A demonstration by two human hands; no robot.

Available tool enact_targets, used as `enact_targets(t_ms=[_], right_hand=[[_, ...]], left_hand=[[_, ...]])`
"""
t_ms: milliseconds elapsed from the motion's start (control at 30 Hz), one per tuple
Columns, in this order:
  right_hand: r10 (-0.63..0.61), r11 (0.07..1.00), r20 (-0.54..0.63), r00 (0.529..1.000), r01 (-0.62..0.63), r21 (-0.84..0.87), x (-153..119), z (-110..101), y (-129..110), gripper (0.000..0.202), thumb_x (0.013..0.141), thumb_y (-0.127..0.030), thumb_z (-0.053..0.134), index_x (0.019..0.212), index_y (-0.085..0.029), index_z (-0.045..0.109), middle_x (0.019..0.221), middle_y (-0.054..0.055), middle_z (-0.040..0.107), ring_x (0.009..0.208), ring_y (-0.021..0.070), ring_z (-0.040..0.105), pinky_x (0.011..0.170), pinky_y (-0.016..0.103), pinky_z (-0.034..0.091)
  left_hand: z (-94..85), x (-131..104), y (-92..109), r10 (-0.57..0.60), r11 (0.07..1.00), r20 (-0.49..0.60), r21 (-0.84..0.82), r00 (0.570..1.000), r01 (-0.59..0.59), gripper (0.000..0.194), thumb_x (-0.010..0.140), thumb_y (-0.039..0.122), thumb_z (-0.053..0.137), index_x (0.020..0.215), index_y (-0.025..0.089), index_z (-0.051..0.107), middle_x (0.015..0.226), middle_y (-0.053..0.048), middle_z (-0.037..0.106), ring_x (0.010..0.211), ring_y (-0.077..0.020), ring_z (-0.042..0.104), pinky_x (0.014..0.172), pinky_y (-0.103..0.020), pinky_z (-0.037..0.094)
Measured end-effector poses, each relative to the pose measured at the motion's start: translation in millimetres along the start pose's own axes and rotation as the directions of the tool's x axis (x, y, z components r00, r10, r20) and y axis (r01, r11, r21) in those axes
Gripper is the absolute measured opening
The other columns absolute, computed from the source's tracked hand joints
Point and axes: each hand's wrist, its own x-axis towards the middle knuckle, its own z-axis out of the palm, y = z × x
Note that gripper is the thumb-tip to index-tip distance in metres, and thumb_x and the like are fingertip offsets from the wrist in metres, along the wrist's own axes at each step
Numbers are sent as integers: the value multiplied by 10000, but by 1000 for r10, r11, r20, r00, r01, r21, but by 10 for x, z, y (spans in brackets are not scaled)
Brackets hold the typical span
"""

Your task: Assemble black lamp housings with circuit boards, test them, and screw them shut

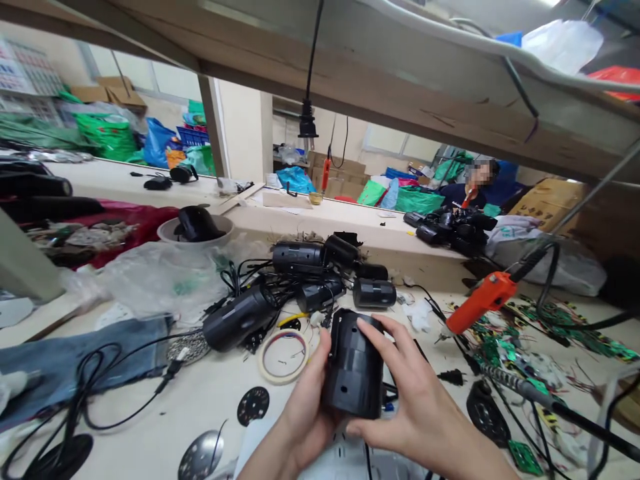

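A black cylindrical housing (356,367) with small holes in its side is held between both hands above the bench. My left hand (307,410) wraps its left side, thumb along the edge. My right hand (413,393) grips the right side, with fingers over the upper end and the thumb near the lower end. Just left of the housing lies a roll of tape (283,357). Behind it are several similar black cylinders (240,317) with tangled black cables.
An orange electric screwdriver (483,303) hangs at the right, above green circuit boards (565,333). A black plug (307,123) dangles from the shelf. Black discs (253,405) lie at the lower left. A person (467,190) is across the bench.
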Motion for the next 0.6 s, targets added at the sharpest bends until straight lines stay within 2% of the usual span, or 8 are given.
enact_targets(t_ms=[133, 300, 433, 600], right_hand=[[6, 1000, 2, 1000, -6, 9, -5, 8, 23, 1053, 576, -337, 859, 1482, -308, 324, 1474, 122, 314, 1334, 357, 397, 1069, 487, 418], [47, 998, 10, 999, -47, 30, -1, 16, 19, 1019, 575, -330, 858, 1465, -304, 362, 1454, 120, 340, 1317, 336, 419, 1074, 478, 411], [27, 999, -41, 999, -26, 31, 17, 33, -5, 1025, 568, -295, 858, 1465, -304, 362, 1453, 110, 324, 1334, 337, 392, 1088, 468, 396], [29, 998, -50, 998, -26, 58, 15, 87, 7, 1000, 573, -275, 851, 1449, -302, 370, 1431, 111, 323, 1320, 325, 401, 1082, 462, 404]], left_hand=[[23, 12, -26, -24, 1000, -81, 5, 996, 24, 634, 808, 664, 545, 1169, 151, 641, 966, -108, 744, 919, -252, 683, 820, -332, 523], [48, 24, -29, -46, 998, -75, -44, 996, 43, 602, 830, 643, 534, 1143, 141, 648, 934, -110, 748, 869, -239, 692, 781, -321, 533], [47, 37, -12, -40, 997, -83, -65, 996, 34, 551, 830, 590, 583, 1125, 130, 651, 914, -107, 751, 850, -230, 696, 777, -306, 535], [51, 42, -16, -43, 995, -86, -96, 995, 34, 559, 835, 602, 566, 1119, 128, 651, 913, -107, 751, 837, -230, 700, 777, -308, 540]])
